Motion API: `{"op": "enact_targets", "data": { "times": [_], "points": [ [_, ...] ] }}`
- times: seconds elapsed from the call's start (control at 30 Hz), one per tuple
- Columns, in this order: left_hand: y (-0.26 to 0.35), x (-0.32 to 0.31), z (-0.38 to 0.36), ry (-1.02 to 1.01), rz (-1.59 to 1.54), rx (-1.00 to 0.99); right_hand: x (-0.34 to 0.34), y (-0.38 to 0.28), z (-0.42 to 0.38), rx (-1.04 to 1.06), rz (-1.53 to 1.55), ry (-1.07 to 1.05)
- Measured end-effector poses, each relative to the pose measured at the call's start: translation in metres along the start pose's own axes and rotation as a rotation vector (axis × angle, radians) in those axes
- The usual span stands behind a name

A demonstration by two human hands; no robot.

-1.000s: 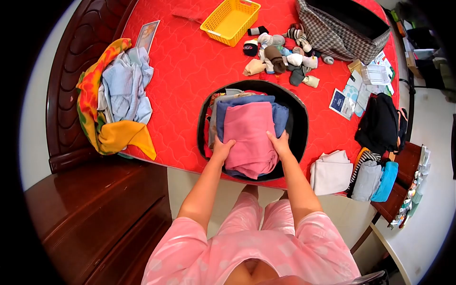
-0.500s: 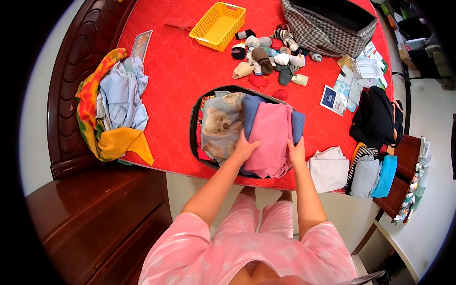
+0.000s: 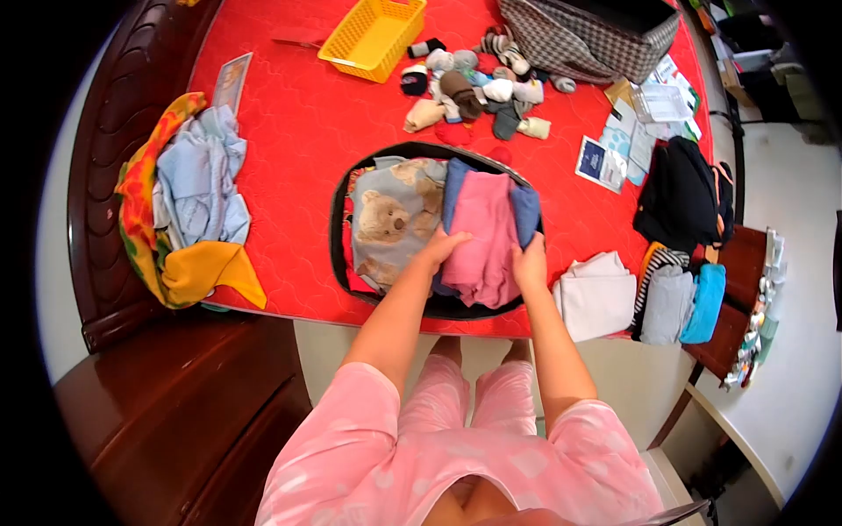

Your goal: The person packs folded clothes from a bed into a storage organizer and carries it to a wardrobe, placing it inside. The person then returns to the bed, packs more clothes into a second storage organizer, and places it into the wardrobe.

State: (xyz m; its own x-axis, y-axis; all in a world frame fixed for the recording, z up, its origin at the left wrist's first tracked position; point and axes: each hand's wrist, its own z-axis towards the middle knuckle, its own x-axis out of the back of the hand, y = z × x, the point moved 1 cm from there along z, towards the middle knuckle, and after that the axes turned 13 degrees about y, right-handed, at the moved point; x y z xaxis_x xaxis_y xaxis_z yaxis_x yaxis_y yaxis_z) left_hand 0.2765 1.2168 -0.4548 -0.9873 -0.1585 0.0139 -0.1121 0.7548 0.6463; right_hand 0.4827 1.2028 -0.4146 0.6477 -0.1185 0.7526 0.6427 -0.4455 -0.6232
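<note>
A folded pink garment (image 3: 481, 237) lies over folded blue clothing (image 3: 526, 216) in the right half of a black-rimmed oval fabric case (image 3: 337, 235). My left hand (image 3: 441, 249) grips the garment's left side, thumb on top and fingers tucked down beside it. On its right side, my right hand (image 3: 529, 261) holds the edge near the case's rim, its fingers partly hidden. A grey cloth with a teddy bear print (image 3: 386, 215) fills the left half of the case, just beside my left hand.
Rolled socks (image 3: 460, 92) lie beyond the case on the red bedspread (image 3: 289, 175), near a yellow basket (image 3: 373, 39) and a houndstooth bag (image 3: 588, 44). Light blue clothes (image 3: 203, 180) are heaped left. A folded white cloth (image 3: 596, 296) and black clothing (image 3: 680, 193) lie right.
Both hands have shifted the pink garment inward from the front rim, so it now sits within the case. The whole view has also moved slightly.
</note>
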Motion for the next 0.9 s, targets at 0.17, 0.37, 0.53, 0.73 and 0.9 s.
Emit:
{"op": "enact_targets", "data": {
  "times": [0.17,0.37,0.53,0.73,0.9],
  "points": [
    [-0.020,-0.007,0.012,0.193,0.173,-0.107,-0.021,-0.002,0.009,0.066,-0.210,-0.019],
    [-0.034,0.000,0.014,0.326,0.592,-0.281,-0.028,0.010,0.023,0.189,-0.337,-0.048],
    [-0.030,-0.014,-0.010,0.513,0.712,-0.514,0.030,-0.008,0.023,0.512,-0.090,0.138],
    [-0.006,-0.024,-0.019,0.435,0.509,-0.397,0.022,0.023,0.044,0.149,-0.015,0.122],
    [-0.023,-0.030,0.003,0.212,0.260,-0.274,0.023,0.028,0.052,0.125,-0.142,0.001]
  ]
}}
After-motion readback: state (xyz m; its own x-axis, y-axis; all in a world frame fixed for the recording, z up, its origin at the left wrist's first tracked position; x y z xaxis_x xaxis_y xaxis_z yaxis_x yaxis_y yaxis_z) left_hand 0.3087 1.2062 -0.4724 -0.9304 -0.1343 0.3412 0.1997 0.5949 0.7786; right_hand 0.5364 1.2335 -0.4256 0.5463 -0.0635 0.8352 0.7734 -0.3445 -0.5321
